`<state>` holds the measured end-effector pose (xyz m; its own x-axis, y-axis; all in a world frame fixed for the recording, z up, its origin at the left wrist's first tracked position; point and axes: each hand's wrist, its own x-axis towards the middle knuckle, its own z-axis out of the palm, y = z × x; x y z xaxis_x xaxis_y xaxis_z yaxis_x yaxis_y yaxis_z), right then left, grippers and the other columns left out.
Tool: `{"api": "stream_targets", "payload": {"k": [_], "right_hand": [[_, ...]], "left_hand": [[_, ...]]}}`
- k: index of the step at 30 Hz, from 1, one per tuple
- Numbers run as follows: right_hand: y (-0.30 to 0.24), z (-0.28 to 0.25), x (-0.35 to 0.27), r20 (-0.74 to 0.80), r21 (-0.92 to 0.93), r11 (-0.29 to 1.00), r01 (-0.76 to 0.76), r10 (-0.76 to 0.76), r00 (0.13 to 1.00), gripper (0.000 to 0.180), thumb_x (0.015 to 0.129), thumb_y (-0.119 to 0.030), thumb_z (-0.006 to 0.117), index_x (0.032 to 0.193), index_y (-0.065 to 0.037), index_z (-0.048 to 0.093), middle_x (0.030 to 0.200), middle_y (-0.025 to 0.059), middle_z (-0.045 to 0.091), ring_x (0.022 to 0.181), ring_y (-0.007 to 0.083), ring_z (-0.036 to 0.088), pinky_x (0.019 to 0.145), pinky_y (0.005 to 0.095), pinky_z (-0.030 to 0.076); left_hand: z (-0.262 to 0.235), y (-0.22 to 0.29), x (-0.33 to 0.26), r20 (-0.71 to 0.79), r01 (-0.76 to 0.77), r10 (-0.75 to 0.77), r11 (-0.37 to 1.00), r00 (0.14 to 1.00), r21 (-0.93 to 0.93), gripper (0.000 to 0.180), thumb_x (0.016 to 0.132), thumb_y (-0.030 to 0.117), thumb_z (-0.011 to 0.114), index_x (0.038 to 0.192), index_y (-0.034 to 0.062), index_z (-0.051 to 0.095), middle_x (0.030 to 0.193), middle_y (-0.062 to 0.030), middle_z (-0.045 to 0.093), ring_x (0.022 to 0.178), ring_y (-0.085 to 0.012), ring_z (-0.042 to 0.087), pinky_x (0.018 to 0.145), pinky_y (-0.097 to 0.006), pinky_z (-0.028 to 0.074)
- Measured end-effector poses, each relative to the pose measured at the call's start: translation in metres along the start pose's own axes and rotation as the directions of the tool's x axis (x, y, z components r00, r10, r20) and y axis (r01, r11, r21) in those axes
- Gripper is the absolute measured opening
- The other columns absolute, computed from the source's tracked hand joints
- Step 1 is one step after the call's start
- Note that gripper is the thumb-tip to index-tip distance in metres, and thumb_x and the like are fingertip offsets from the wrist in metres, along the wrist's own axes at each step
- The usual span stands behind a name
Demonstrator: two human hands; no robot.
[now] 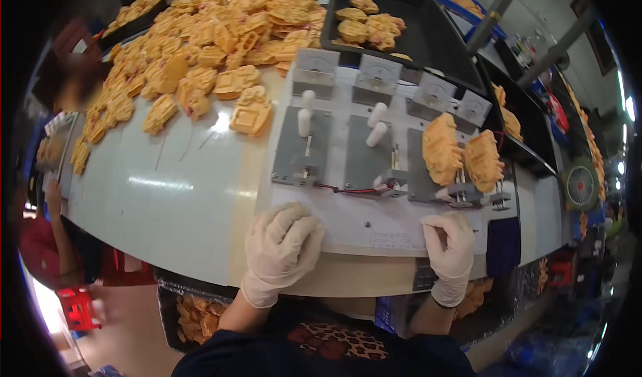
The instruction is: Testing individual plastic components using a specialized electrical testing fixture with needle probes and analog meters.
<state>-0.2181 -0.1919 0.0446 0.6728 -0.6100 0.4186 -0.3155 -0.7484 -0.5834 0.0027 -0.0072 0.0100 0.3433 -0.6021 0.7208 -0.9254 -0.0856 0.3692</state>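
Neither hand is holding anything: the left hand is curling loosely, knuckles up, and resting on the near edge of the white fixture board, while the right hand is also lying on that near edge with its fingers folded under and its thumb and forefinger tip pressing together, pinching nothing that can be made out. Both hands are wearing pale thin gloves. Nearest the right hand, two yellow parts are standing upright on the clamps at the board's right end, just beside each other and just beyond the fingertips. Four grey plates are lying across the board, the left two each carrying white pegs; a red wire is running along their near edge. Four small grey meters are standing in a row along the board's far edge. Over the far left of the table, a big heap of yellow parts is spreading out, well apart from the hands. A black tray at the far right corner is holding a few more. Under the near edge a crate of parts is showing.
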Motion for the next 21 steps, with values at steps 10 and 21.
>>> {"api": "stream_targets", "payload": {"k": [10, 21], "right_hand": [[0.004, -0.013, -0.013, -0.064, 0.000, 0.995, -0.098, 0.098, 0.993, 0.017, 0.078, -0.003, 0.074, 0.094, -0.008, 0.071, 0.086, 0.0080, 0.063, 0.084, 0.0263, 0.060, 0.074, 0.0351, 0.048], [0.005, -0.011, -0.012, -0.062, 0.066, 0.993, -0.096, 0.100, 0.993, 0.016, 0.081, -0.002, 0.075, 0.095, -0.007, 0.070, 0.087, 0.0077, 0.063, 0.079, 0.0229, 0.061, 0.071, 0.0312, 0.048]], "left_hand": [[0.006, 0.007, 0.002, 0.014, -0.003, 0.003, 1.000, 1.000, -0.004, 0.029, 0.071, 0.005, 0.078, 0.095, 0.0171, 0.067, 0.101, 0.0006, 0.064, 0.092, -0.0212, 0.064, 0.075, -0.034, 0.049], [0.004, 0.007, 0.001, 0.027, -0.004, 0.003, 1.000, 1.000, 0.015, 0.031, 0.070, 0.005, 0.079, 0.096, 0.0171, 0.067, 0.102, 0.0002, 0.064, 0.091, -0.0217, 0.065, 0.075, -0.034, 0.049]]}}
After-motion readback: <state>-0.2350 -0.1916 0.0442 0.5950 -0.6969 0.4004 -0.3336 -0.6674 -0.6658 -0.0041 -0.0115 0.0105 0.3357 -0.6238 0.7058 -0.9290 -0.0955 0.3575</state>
